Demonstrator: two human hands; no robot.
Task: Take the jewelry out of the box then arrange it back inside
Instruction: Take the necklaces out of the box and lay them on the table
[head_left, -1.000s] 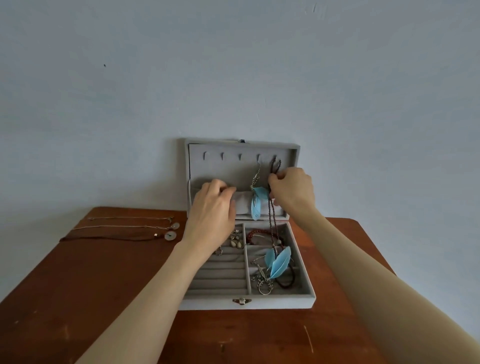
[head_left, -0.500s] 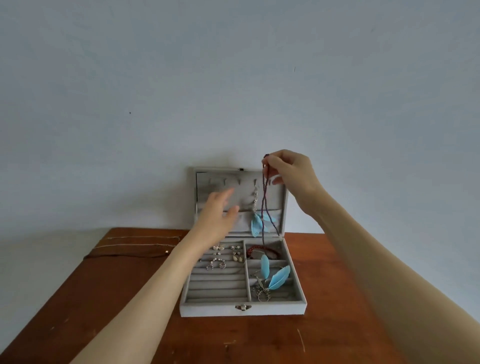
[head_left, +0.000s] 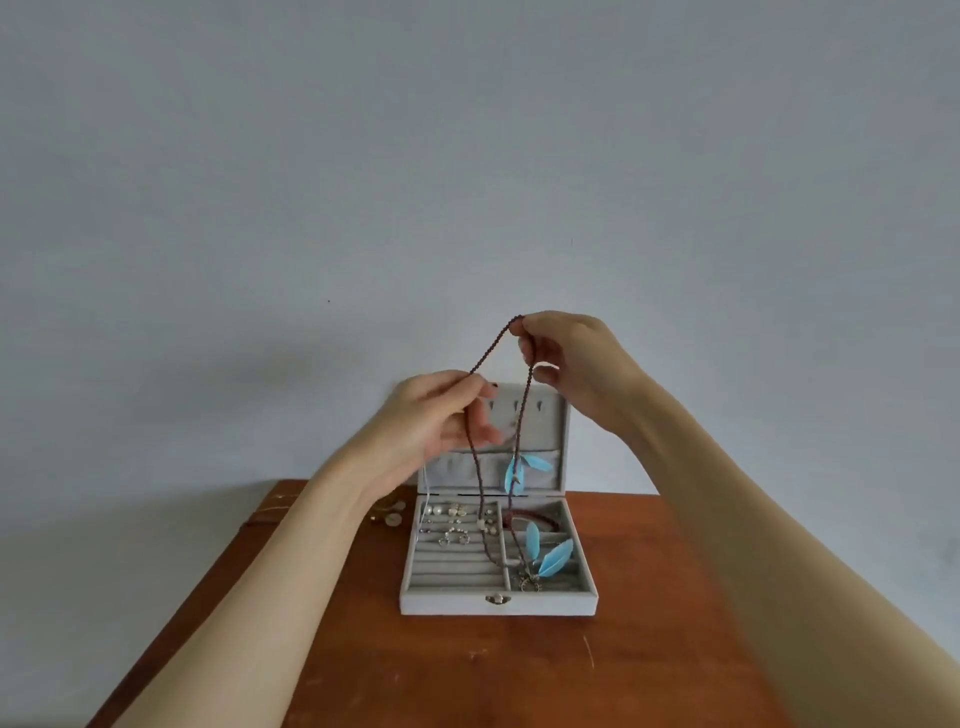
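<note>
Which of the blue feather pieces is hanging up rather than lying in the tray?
The blue feather earring in the upright lid hangs in front of the lid's pocket. The other blue feathers lie flat in the tray's right compartment.

Grey jewelry box (head_left: 498, 605), dark purple beaded necklace (head_left: 474, 457), light blue feathers (head_left: 555, 558), reddish-brown table (head_left: 519, 670)

Two bare forearms enter from the lower left and lower right corners of the frame and narrow toward the centre. No sleeves, watch, bracelets or rings show on either. The left hand (head_left: 436, 415) has a dark-painted nail visible on one fingertip. The right hand (head_left: 576, 364) shows its back and knuckles; its nails are not visible.
</note>
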